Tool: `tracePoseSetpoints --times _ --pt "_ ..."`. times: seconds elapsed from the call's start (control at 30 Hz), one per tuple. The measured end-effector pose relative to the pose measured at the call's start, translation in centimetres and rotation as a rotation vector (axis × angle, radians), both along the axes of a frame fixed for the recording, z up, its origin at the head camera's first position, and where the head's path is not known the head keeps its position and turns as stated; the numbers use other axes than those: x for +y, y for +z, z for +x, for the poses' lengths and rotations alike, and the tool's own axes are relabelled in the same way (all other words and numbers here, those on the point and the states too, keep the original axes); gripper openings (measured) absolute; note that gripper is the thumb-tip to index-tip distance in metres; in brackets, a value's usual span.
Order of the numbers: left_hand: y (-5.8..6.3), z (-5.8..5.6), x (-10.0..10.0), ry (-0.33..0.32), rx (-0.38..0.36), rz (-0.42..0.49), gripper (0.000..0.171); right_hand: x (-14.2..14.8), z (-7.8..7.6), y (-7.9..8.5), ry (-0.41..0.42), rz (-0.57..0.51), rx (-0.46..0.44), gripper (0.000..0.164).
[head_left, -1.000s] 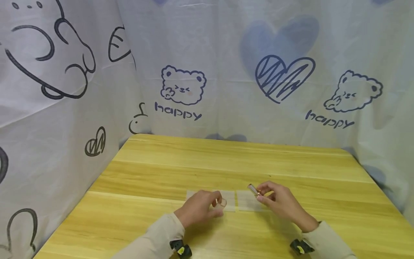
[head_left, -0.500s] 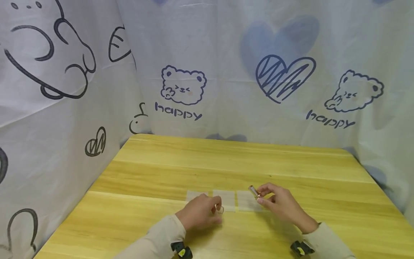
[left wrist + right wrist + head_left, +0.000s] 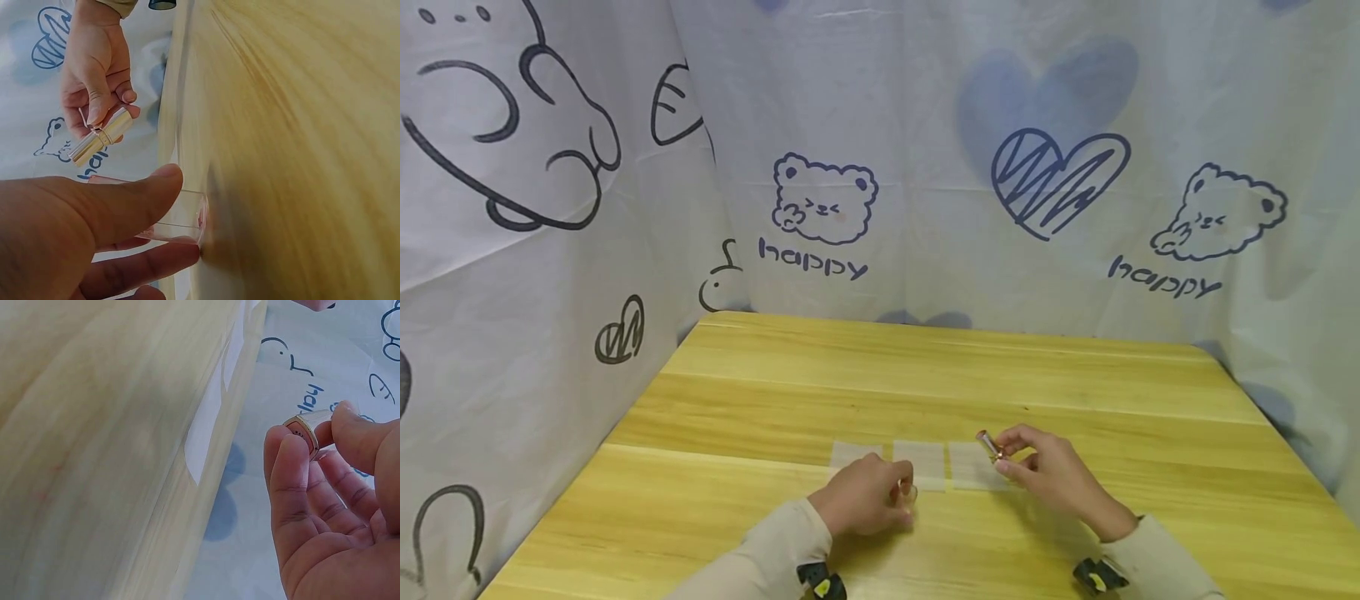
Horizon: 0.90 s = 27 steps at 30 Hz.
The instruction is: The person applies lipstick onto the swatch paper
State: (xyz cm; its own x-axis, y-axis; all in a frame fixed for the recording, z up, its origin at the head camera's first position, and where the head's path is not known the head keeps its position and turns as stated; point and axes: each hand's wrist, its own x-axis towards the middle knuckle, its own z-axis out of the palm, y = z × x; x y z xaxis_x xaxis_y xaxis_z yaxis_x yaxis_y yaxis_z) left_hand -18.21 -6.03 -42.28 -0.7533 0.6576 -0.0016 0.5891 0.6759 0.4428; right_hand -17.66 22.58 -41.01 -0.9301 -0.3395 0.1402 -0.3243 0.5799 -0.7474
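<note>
My left hand (image 3: 867, 496) pinches a clear, pinkish lipstick cap (image 3: 184, 215) between thumb and fingers. In the left wrist view the cap's far end is right at the table surface. My right hand (image 3: 1060, 471) holds a shiny gold lipstick tube (image 3: 989, 445) by its lower end, tilted above the table. The left wrist view shows the metallic tube (image 3: 100, 139) at the thumb and fingertips. From the right wrist, the reddish base (image 3: 299, 432) of the tube shows with a gold rim and small print.
Three white paper squares lie in a row on the wooden table (image 3: 865, 375): a left one (image 3: 853, 452), a middle one (image 3: 928, 467) and a right one (image 3: 970, 471). White cloth (image 3: 925, 250) with drawings hangs behind and to the left.
My left hand has moved slightly nearer and down with the clear cap, uncovering more of the left and middle paper squares. The right hand with the lipstick tube has barely moved.
</note>
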Motion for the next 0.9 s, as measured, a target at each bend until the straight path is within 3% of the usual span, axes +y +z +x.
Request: tracePoseSetpoints --times 0.9 --pt "0.21 0.24 -0.02 0.03 -0.014 -0.028 0.038 -0.14 -0.01 0.41 0.023 -0.006 0.022 0.025"
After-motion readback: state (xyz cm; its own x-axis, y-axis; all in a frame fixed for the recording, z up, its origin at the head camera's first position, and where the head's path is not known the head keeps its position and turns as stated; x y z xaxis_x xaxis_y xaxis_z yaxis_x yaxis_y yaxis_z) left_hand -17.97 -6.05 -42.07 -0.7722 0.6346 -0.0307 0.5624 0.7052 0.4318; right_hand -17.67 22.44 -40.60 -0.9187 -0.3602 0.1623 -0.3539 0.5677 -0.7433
